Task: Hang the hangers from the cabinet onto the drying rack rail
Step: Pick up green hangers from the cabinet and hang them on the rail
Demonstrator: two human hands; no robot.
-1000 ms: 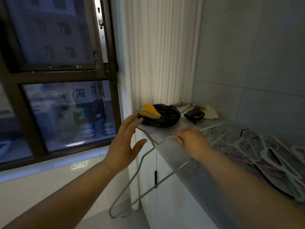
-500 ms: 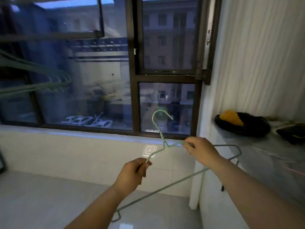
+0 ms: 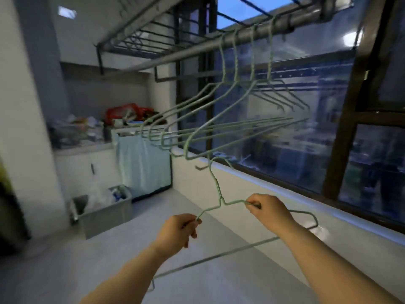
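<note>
Now: left hand [image 3: 177, 230] pinches the hanger [image 3: 218, 191] by its left shoulder and right hand [image 3: 270, 210] grips the right shoulder, same grips as half a second ago. Hook points up, long axis running lower-left to right, held in mid-air just below four hung hangers [image 3: 236, 66] on the rail [image 3: 192, 49]. The cabinet beside the curtain has left the view.

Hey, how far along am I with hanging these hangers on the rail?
Done: four pale green wire hangers hang on the grey metal drying rack rail. In hand: a fifth green wire hanger, held below the rail by the left hand and right hand, hook up, not yet hung. Left: hook it on; the cabinet is out of view.
</note>
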